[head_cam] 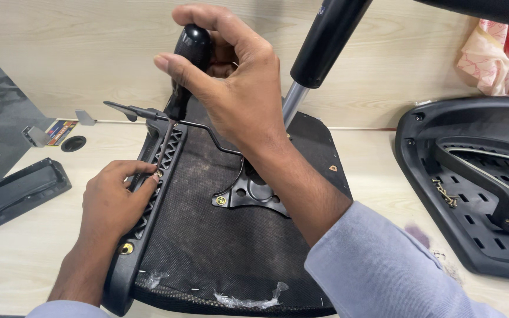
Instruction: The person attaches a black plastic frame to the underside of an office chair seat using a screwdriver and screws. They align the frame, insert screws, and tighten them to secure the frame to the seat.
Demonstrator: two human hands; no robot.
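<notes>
An upside-down office chair seat (207, 235) with black fabric underside lies on a pale wooden table (19, 247). My right hand (237, 88) grips the black handle of a screwdriver (187, 65), held upright with its shaft running down to a screw (158, 174) on the seat's left plastic bracket (148, 200). My left hand (113, 200) rests on that bracket, fingertips pinching around the screw and screwdriver tip. A metal mechanism plate (248, 191) with a lever rod (148, 113) sits at the seat's middle, and a black gas cylinder (325, 41) rises behind my right hand.
A second black plastic chair part (472, 176) lies at the right with loose screws (445, 191) in it. A black armrest pad (19, 191) lies at the left, near a round cable hole (73, 143) and small metal pieces (39, 135). Pink patterned cloth (502, 56) sits at the top right.
</notes>
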